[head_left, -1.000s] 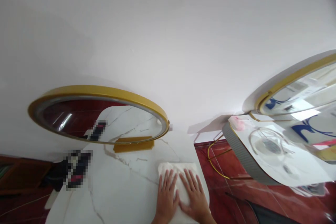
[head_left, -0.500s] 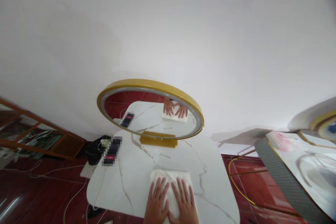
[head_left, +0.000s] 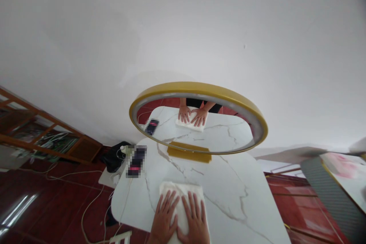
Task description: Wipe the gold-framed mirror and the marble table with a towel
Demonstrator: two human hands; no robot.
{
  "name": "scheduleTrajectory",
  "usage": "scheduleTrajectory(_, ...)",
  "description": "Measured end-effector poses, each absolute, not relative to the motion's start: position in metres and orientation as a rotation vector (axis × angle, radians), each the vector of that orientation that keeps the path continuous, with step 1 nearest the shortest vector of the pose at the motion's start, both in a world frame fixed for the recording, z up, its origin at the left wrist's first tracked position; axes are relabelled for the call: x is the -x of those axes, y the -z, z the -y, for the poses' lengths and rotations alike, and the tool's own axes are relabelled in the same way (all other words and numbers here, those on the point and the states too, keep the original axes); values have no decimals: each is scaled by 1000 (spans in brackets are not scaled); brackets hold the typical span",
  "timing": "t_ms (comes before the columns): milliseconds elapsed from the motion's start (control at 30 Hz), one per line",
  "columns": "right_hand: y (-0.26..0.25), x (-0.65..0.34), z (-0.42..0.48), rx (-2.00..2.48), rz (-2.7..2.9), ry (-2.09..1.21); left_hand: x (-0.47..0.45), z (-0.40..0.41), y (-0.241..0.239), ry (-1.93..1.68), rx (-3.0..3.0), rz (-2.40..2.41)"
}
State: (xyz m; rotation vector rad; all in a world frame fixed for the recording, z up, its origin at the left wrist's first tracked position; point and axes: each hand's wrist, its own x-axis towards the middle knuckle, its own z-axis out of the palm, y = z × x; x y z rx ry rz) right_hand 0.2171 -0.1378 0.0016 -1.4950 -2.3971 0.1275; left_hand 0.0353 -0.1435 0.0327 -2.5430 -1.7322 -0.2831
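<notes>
Both hands, left (head_left: 164, 215) and right (head_left: 194, 217), lie flat, fingers spread, on the cloth (head_left: 180, 192). Judged soft, light, slide-prone on the counter (head_left: 228, 183); grip its edges.

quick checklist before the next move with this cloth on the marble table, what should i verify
1. Are the left hand and right hand flat on the cloth: ok.
2. Is the near edge of the cloth on the table: cannot tell, it is out of frame.
3. Is the mirror upright on its base, apart from the cloth: ok.
4. Is the dark device at the left corner apart from the cloth: ok.
5. Is the cloth wet or dry: cannot tell.
</notes>
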Motion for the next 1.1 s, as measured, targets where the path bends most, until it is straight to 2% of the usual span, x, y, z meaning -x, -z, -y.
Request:
scheduleTrajectory(500,-12,-107,120,1493,2415,-188,73,132,-30,103,2500,1766)
scheduleTrajectory(1100,-16,-61,76,1656,2352,-147,98,59,-35,335,2536,1859)
